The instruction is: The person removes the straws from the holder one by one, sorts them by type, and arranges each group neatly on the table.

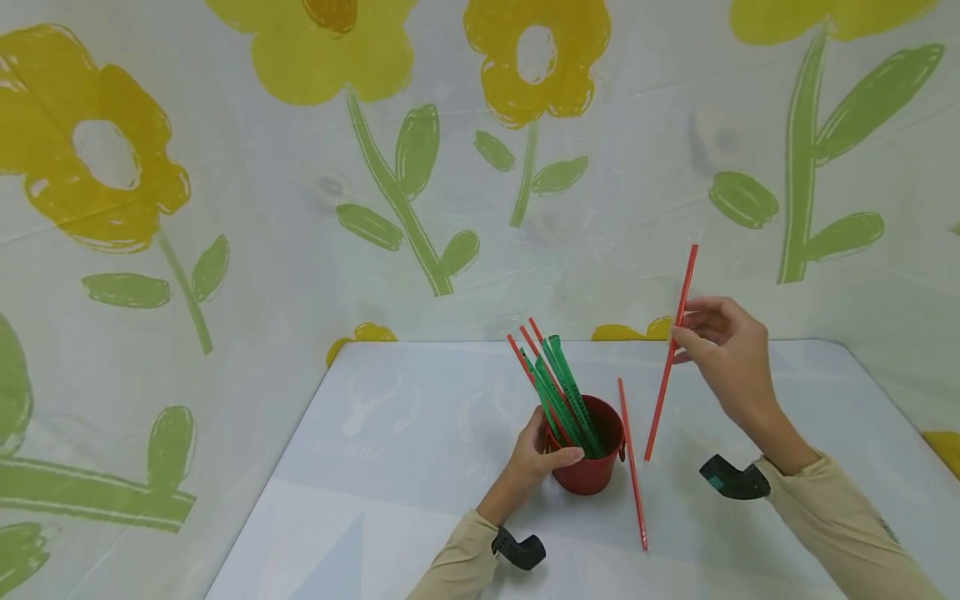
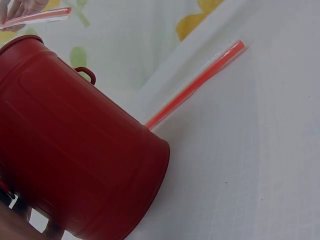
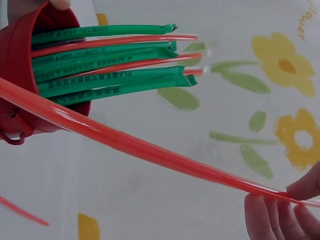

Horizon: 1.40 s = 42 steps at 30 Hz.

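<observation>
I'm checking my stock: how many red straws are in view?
5: a red straw in the right hand, another on the table, three more in the red bucket; others may be hidden inside.

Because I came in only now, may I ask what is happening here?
A person's left grip holds a red bucket, in which slim green packets and red straws lean. The right grip pinches another red straw in the air, to the right of the bucket. One more straw lies on the table.
</observation>
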Motion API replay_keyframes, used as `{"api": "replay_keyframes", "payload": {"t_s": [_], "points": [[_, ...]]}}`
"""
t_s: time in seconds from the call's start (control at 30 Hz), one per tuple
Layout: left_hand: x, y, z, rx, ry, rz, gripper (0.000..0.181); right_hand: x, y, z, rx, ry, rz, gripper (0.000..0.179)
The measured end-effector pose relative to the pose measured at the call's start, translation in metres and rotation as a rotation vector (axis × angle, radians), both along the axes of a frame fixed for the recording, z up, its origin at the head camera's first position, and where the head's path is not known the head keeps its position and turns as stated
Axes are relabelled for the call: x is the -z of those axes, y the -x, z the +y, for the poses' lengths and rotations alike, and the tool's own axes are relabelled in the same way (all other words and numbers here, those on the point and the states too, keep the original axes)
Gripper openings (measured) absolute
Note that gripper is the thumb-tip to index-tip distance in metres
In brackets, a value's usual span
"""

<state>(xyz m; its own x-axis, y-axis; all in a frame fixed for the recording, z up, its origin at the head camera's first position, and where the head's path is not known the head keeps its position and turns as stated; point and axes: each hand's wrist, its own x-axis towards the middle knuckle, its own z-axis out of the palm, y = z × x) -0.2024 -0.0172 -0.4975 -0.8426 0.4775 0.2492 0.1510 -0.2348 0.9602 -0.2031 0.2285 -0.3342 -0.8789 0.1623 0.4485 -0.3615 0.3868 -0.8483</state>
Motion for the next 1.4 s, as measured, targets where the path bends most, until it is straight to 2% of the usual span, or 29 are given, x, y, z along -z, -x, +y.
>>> {"api": "replay_keyframes", "payload": {"t_s": [0.03, 0.13, 0.3, 0.37, 0.57, 0.63, 0.83, 1.07, 1.2, 1.4], "points": [[-0.004, -0.002, 0.0, 0.002, -0.005, 0.004, 0.068, 0.001, -0.001, 0.001, -0.003, 0.0, -0.011, 0.029], [-0.004, -0.002, 0.0, 0.0, -0.008, 0.012, 0.068, 0.006, -0.001, 0.004, -0.015, -0.01, -0.033, 0.031], [0.005, 0.002, 0.0, -0.003, -0.002, 0.01, 0.068, 0.017, 0.0, 0.007, -0.037, -0.041, -0.083, 0.035], [0.002, 0.0, 0.0, 0.004, -0.001, 0.002, 0.068, 0.023, 0.0, 0.009, -0.044, -0.05, -0.105, 0.036], [-0.02, -0.01, -0.002, 0.014, -0.006, -0.002, 0.067, 0.035, 0.0, 0.014, -0.053, -0.082, -0.17, 0.037], [-0.024, -0.012, -0.002, 0.011, 0.002, 0.0, 0.068, 0.039, 0.0, 0.016, -0.053, -0.09, -0.191, 0.038], [-0.026, -0.013, -0.002, 0.004, 0.003, 0.015, 0.069, 0.052, 0.001, 0.019, -0.069, -0.102, -0.25, 0.04], [-0.028, -0.013, -0.003, 0.012, 0.012, -0.002, 0.067, 0.068, 0.0, 0.021, -0.06, -0.142, -0.307, 0.041], [-0.023, -0.009, -0.002, 0.019, 0.003, -0.008, 0.068, 0.079, 0.001, 0.022, -0.058, -0.124, -0.335, 0.039], [-0.001, -0.001, 0.0, -0.004, 0.01, -0.015, 0.068, 0.09, 0.0, 0.021, -0.058, -0.164, -0.396, 0.04]]}}
